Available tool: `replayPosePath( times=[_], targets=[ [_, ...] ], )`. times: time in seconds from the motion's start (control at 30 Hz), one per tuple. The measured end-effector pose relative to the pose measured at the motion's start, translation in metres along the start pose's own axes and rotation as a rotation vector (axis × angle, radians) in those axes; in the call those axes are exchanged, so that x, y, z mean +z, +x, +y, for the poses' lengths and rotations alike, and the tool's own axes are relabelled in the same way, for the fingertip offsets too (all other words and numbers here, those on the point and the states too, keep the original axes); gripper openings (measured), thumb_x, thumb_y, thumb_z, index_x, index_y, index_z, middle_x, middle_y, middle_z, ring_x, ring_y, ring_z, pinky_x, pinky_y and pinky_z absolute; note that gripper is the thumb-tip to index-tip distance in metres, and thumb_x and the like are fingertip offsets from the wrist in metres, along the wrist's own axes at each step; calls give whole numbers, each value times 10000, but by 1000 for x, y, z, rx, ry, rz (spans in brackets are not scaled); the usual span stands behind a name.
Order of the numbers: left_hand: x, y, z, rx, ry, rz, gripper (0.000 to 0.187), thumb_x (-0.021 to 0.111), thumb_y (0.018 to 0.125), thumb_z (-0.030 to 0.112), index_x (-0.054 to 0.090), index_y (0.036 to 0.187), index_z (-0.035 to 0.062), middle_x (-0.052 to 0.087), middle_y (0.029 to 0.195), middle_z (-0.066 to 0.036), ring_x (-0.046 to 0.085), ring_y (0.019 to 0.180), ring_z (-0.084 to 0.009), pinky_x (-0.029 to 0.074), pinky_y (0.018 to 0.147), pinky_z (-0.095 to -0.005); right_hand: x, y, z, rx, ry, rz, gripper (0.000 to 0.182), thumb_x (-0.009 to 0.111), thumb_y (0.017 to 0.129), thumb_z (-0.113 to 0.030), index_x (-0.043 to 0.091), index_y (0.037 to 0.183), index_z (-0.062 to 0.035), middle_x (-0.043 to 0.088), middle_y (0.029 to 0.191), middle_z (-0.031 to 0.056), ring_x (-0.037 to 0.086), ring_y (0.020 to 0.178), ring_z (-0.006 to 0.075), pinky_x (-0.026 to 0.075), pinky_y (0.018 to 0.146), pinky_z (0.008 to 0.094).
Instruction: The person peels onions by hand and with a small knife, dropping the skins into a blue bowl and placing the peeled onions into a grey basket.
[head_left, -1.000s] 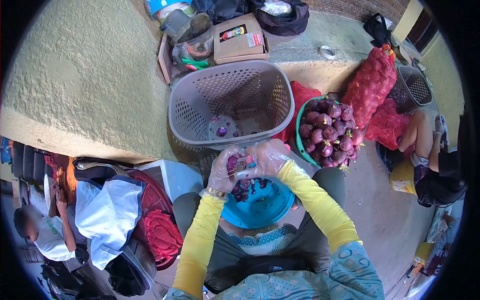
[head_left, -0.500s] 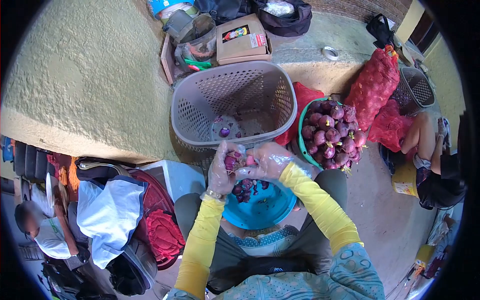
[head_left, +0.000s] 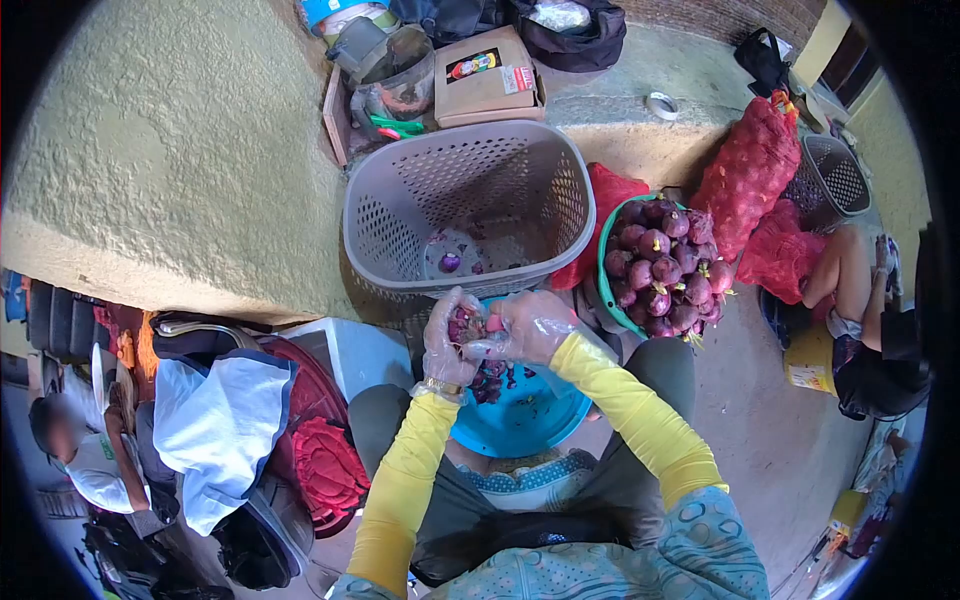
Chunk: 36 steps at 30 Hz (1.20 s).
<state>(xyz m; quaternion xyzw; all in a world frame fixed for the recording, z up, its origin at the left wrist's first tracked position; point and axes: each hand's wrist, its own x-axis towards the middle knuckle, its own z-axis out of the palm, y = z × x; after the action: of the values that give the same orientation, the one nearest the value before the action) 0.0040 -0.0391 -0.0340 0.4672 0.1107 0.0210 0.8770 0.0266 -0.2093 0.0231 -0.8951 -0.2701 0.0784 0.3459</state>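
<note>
My left hand (head_left: 447,340), in a clear plastic glove, is closed around a red onion (head_left: 462,330) with dry, loose skin on it. Against the onion works my right hand (head_left: 535,325), gloved as well, its fingers closed on a small pink object (head_left: 494,323) whose kind is mostly hidden. Both hands are above a blue basin (head_left: 520,435) between my knees, where dark onion peels (head_left: 490,385) lie. Beyond the hands stands a grey perforated basket (head_left: 385,275) with one purple onion (head_left: 449,262) and some skins at its bottom.
A green tub (head_left: 603,275) heaped with red onions is at my right, near a full red mesh sack (head_left: 750,170). A cardboard box (head_left: 485,85) and a tape roll (head_left: 661,105) lie behind the basket. One person (head_left: 105,450) sits at left, another (head_left: 870,330) at right.
My hands have shifted slightly lower and turned a little around the onion. The person at left has moved an arm.
</note>
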Motion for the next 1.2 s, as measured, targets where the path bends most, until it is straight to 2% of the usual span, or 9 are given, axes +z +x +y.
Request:
replayPosePath(
  times=[0.23, 0.33, 0.4, 0.43, 0.53, 0.67, 0.73, 1.07, 1.2],
  targets=[
    [-1, -7, 1, -105, -308, 104, 250, 585, 985, 292, 636, 1004, 47, 638, 924, -83, 619, 913, -200, 543, 791, -345, 8, 0, -11, 76, 208, -24, 599, 669, 815, -661, 609, 793, -65, 629, 688, 188, 644, 694, 389, 494, 641, 463],
    [-5, -7, 5, 535, 547, -60, 305, 606, 986, 261, 596, 1197, 40, 637, 1045, -99, 629, 964, -206, 554, 831, -347, -13, 5, -8, 55, 139, -89, 675, 626, 818, -702, 662, 829, -28, 647, 710, 215, 642, 717, 442, 503, 666, 494],
    [-15, 8, 27, -496, -279, -147, 532, 666, 953, 203, 444, 1414, 57, 598, 1176, -111, 626, 1021, -210, 551, 886, -356, -22, 6, -3, -17, 116, -110, 669, 642, 801, -712, 671, 821, -43, 647, 703, 215, 642, 709, 443, 504, 665, 504],
    [-18, 5, 23, -495, -279, -146, 532, 666, 953, 203, 444, 1414, 57, 598, 1176, -111, 626, 1021, -210, 551, 886, -356, -22, 5, 0, -19, 116, -110, 669, 642, 801, -712, 671, 821, -43, 647, 703, 215, 642, 709, 443, 504, 665, 504],
    [-14, -4, 13, 588, 667, -517, 685, 677, 939, 135, 314, 1514, 54, 578, 1211, -106, 618, 1035, -199, 540, 919, -359, -22, 4, 1, -100, 43, -105, 653, 673, 772, -711, 682, 823, -60, 651, 703, 217, 649, 708, 439, 511, 657, 514],
    [-6, -8, 3, 622, 748, -298, 520, 634, 968, 260, 468, 1407, 37, 636, 1057, -89, 628, 944, -219, 526, 882, -370, -9, 1, 3, -48, -21, -44, 649, 698, 743, -701, 677, 829, -58, 660, 710, 213, 651, 694, 436, 520, 640, 519],
    [-6, 1, -3, -151, -154, 16, 372, 606, 977, 374, 609, 1149, 44, 651, 979, -90, 630, 900, -199, 532, 832, -367, 3, 0, 3, -33, -43, 0, 651, 702, 738, -700, 675, 831, -57, 665, 717, 212, 652, 689, 435, 522, 635, 518],
    [8, -6, 13, 63, -198, 116, 487, 448, 1026, 508, 628, 908, 72, 645, 837, -84, 624, 795, -209, 537, 758, -362, 3, 3, -17, 165, 330, -78, 591, 700, 823, -605, 629, 824, -18, 616, 690, 203, 596, 639, 369, 488, 637, 421],
    [18, -2, 39, -370, -162, -45, 556, 447, 1016, 560, 649, 1018, 42, 677, 902, -99, 669, 816, -216, 573, 755, -349, -12, 7, 5, 78, 332, -202, 641, 672, 824, -648, 645, 846, -9, 637, 732, 237, 627, 706, 421, 491, 667, 450]
  ],
)
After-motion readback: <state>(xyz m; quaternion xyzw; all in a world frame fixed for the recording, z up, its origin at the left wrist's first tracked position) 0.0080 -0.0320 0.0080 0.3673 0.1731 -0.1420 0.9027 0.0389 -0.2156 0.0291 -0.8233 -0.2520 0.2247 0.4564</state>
